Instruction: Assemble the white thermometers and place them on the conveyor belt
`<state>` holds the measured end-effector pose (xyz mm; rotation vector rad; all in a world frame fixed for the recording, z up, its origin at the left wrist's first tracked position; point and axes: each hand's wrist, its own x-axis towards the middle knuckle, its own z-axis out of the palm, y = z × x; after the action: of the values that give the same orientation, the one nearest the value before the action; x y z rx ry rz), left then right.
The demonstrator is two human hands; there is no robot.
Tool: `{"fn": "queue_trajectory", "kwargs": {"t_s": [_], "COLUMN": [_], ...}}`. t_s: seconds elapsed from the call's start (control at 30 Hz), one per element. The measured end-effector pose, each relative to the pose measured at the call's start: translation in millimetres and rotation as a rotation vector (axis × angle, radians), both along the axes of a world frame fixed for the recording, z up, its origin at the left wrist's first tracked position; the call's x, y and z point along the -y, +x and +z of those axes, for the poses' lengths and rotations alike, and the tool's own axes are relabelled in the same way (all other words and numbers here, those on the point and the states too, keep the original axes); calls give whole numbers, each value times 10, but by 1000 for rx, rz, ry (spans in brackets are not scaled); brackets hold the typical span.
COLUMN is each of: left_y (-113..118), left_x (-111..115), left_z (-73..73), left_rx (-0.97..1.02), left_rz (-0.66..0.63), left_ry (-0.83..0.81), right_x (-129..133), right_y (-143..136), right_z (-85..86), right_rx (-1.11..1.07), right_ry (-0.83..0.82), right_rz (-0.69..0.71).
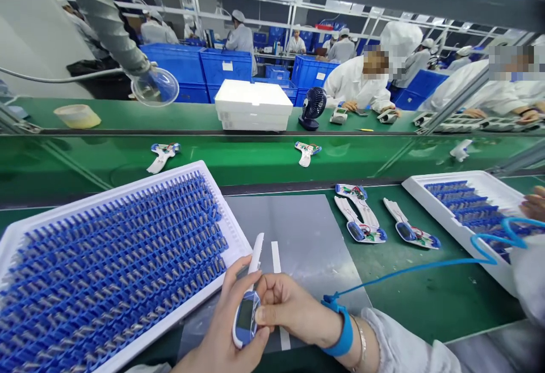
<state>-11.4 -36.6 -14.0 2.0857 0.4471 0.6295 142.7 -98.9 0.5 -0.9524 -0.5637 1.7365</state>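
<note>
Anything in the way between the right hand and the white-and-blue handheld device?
Nothing visible: the right hand has its thumb against the white-and-blue handheld device, beside its screen, while the left hand holds it. The blue cord runs rightward from the wrist strap, clear of the device.

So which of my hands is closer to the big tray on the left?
Left. Your left hand is just right of the tray; your right hand is farther right, across the handheld device.
</note>
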Motion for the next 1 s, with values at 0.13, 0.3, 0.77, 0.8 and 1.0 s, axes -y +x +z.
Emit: {"fn": "queue_trajectory", "kwargs": {"t_s": [0.13, 0.3, 0.77, 0.8, 1.0], "left_y": [61, 123, 47, 42, 95], "left_x": [-15, -45, 0, -5, 9], "left_z": [-33, 3, -17, -26, -42], "left_rx": [-19, -64, -198, -216, -210], "left_rz": [44, 54, 1, 4, -39], "left_ry": [11, -108, -14, -25, -33], "right_x": [-16, -10, 88, 99, 108], "right_y": [79, 163, 566, 793, 2498], "right_z": [-13, -15, 166, 243, 779], "right_rx": [34, 48, 614, 731, 1402], "right_ry": [24, 52, 44, 46, -111], "right_rz": [20, 8, -233, -323, -666]}}
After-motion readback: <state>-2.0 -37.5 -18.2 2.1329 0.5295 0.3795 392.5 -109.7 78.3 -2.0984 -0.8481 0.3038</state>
